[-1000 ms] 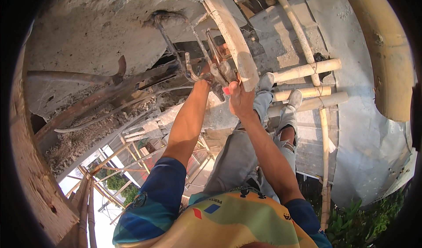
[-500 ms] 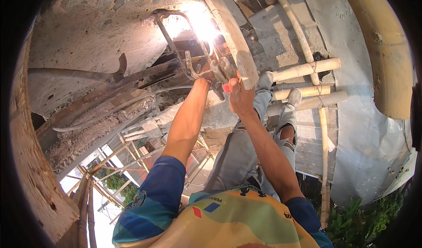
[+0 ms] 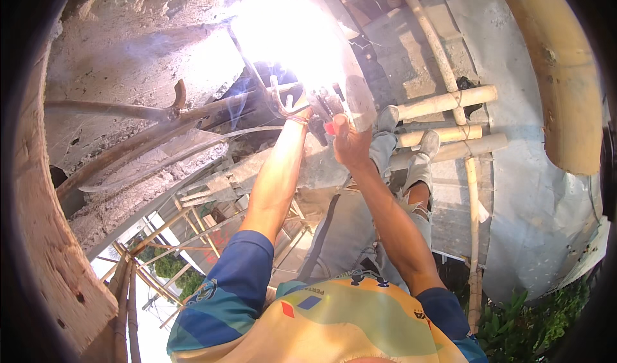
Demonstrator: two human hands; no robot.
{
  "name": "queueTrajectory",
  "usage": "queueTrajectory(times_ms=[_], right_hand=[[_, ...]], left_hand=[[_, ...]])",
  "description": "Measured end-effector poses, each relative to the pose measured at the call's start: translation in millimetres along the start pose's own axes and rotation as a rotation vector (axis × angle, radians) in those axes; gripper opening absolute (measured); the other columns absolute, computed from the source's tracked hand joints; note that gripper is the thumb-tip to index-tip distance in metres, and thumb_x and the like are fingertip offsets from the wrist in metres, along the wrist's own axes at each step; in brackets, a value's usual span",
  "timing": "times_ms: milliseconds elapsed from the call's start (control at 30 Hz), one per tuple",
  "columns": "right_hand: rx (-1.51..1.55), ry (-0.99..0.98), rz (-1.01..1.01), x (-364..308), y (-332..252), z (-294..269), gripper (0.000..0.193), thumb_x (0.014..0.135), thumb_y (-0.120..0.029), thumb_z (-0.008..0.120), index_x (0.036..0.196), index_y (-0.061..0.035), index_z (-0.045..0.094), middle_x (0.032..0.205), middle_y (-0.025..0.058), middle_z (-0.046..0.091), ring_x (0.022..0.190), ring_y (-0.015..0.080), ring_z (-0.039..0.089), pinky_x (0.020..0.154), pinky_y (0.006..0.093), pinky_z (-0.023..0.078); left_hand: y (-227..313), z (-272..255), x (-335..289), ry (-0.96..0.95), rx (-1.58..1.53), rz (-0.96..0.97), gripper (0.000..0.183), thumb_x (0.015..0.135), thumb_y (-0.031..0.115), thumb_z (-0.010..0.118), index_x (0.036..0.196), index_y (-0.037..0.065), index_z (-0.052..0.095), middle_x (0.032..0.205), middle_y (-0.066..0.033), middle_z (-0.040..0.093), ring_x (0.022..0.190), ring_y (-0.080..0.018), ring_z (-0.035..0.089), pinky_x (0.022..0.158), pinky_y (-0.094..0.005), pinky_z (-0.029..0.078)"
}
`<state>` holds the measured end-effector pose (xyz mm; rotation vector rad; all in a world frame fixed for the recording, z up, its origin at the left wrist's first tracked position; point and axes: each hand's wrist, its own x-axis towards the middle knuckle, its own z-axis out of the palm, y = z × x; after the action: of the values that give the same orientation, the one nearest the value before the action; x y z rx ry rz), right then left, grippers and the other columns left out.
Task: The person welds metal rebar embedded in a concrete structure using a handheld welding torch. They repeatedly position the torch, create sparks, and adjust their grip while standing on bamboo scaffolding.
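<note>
My right hand [image 3: 352,141] is closed around a welding electrode holder, whose red part [image 3: 330,128] shows by the thumb. Grey jaws rise from the hand toward a blinding white welding arc [image 3: 289,35]. A bent steel bar [image 3: 276,99] with hooked ends crosses in front of my left hand [image 3: 302,112]. That hand reaches up beside the holder, its fingers hidden by the metal and the glare. The bar's upper part is lost in the light. Thin smoke drifts left of the arc.
Rough concrete [image 3: 103,61] and long rusty bars [image 3: 186,115] lie to the left. A wooden board [image 3: 360,99] stands beside my right hand. Lashed bamboo poles [image 3: 443,102], grey sheet metal [image 3: 520,221] and a thick bamboo [image 3: 572,80] are on the right. Scaffolding [image 3: 141,266] shows lower left.
The arc's glare has grown much larger and now washes out the bar's top and part of the board. Smoke has appeared. Both hands stay almost where they were.
</note>
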<state>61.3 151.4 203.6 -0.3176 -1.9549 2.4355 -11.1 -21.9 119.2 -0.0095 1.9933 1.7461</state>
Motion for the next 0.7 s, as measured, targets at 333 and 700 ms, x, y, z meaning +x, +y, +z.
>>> queueTrajectory(times_ms=[333,700], right_hand=[[-0.046,-0.041,-0.055,-32.1,-3.8,-18.5,0.080,0.089,-0.075,0.034,0.085,0.0003,0.060,0.064,0.0119,0.054,0.054,0.0280,0.055,0.051,0.0363,0.040],[-0.079,0.049,0.025,-93.8,-25.5,-67.4,0.081,0.089,-0.075,0.029,0.080,0.0007,0.058,0.065,0.0077,0.054,0.053,0.0189,0.053,0.050,0.0316,0.038]], left_hand=[[1.0,6.9,1.1,-0.005,0.009,0.017,0.063,0.091,0.049,0.058,0.129,-0.001,0.051,0.124,-0.0112,0.060,0.114,-0.0239,0.057,0.101,-0.0387,0.043],[-24.6,13.0,10.7,0.093,0.015,0.115,0.074,0.087,0.061,0.059,0.132,0.003,0.049,0.124,-0.0105,0.059,0.115,-0.0230,0.056,0.102,-0.0433,0.044]])
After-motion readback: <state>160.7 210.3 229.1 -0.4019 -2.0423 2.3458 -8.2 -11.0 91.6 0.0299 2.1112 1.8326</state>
